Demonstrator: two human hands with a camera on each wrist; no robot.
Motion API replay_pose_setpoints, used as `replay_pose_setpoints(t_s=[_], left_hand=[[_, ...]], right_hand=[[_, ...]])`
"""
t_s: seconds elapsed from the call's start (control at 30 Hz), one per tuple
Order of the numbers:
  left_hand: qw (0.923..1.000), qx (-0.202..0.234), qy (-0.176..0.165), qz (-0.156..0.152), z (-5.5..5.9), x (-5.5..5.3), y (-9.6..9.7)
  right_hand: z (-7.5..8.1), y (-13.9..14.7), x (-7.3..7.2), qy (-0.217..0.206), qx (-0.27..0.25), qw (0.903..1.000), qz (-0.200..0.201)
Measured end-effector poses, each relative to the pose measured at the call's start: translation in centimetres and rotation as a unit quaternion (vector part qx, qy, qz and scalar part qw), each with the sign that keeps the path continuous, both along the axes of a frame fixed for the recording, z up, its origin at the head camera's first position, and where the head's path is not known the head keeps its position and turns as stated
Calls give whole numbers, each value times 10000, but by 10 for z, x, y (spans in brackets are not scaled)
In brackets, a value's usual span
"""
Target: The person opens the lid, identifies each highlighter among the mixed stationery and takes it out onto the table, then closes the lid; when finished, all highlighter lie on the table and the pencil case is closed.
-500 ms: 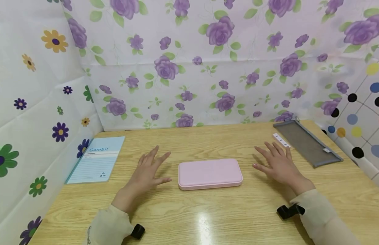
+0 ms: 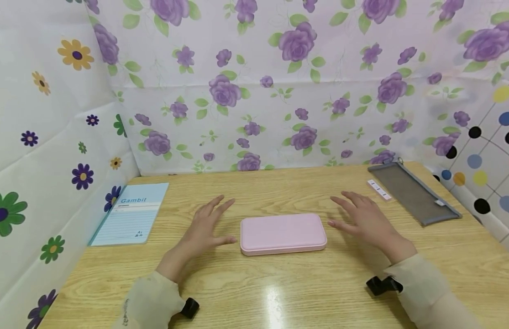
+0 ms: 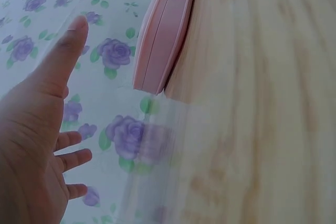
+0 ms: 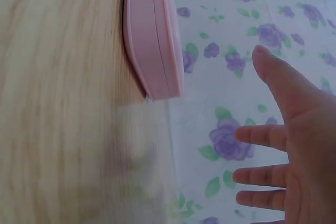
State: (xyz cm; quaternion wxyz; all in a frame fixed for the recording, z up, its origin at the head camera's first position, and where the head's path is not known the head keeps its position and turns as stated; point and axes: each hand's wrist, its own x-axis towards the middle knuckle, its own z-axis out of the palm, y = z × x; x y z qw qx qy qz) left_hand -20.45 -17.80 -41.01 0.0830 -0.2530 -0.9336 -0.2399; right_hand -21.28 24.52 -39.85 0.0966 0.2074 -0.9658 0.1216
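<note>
A pink case (image 2: 283, 233) with rounded corners lies closed on the wooden table, between the two hands. My left hand (image 2: 202, 230) is just off its left end, fingers spread and thumb pointing toward it. On the other side my right hand (image 2: 367, 224) is held near the right end, fingers apart and slightly bent. Neither hand holds anything. In the left wrist view the case's end (image 3: 164, 40) shows beyond the thumb, with a gap between. The right wrist view shows the opposite end (image 4: 153, 40), likewise apart from the thumb and fingers.
A light blue notebook (image 2: 131, 214) lies at the table's left edge. Toward the back right are a grey mesh zip pouch (image 2: 414, 194) and a small white strip (image 2: 379, 189) with dark marks. Flowered cloth (image 2: 262, 105) hangs along the back.
Both hands have moved inward, the left one rightward and the right one leftward, closer to the ends of the pink case. The case has stayed in place.
</note>
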Motion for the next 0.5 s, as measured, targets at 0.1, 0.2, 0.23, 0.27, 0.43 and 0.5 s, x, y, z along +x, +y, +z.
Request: replay_pose_setpoints(t_s=[0.1,0.2,0.23,0.27,0.43,0.5], left_hand=[[10000,53,-31,-75,1,-1,5],[9997,112,-123,-179,1,-2,10],[9995,130,-161,-218,1,-3,12],[9994,146,-185,-266,0,-3,13],[9986,150,-313,-404,-2,-5,21],[9984,120,-331,-436,-3,-6,24]], right_hand=[[1,-7,1,74,-131,9998,163],[2,-16,2,70,-269,9990,347],[1,-18,2,41,-314,9986,413],[1,-21,3,16,-343,9983,469],[0,-36,3,-56,-422,9970,648],[-1,-40,3,-58,-418,9966,710]])
